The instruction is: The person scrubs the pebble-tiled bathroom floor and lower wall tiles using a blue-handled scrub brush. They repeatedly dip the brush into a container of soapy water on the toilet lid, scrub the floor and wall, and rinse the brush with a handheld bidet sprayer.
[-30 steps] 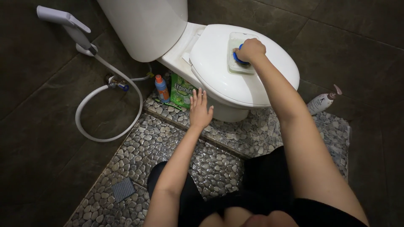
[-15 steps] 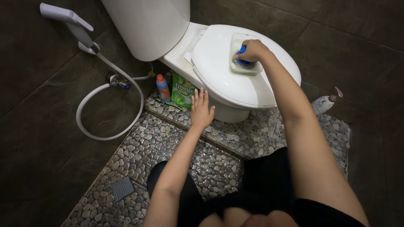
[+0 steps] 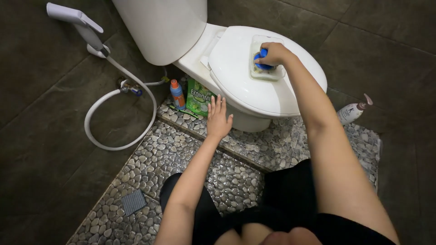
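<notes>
dark grey tiled bathroom, seen from above, with a strip of pebble floor (image 3: 181,154) at the bottom. white toilet (image 3: 254,86) in the middle, lid shut, round tank (image 3: 163,27) behind it.

right hand (image 3: 274,53) out on the toilet lid, fingers curled tight around the blue handle of a scrub brush (image 3: 265,66). brush pad flat on the lid, pale and soapy looking, touching the white top near the back of the lid. right arm long and straight, reaching from the bottom right corner.

left hand (image 3: 219,119) lower down, open, fingers spread, holding nothing. hard to tell if touching the toilet bowl or just beside it. palm close to the front left side of the bowl, above the pebbles.

white spray hose (image 3: 120,102) on the left wall, looping down to the floor and back up, spray head (image 3: 75,16) hung up high. small orange and blue bottle (image 3: 178,94) standing on the floor by the toilet base. green packet (image 3: 198,96) right next to it, between the bottle and the bowl. white pump bottle (image 3: 352,111) far right, leaning by the wall, well apart from both hands. little grey square drain (image 3: 134,202) in the pebbles at bottom left. black clothes at the very bottom.
</notes>
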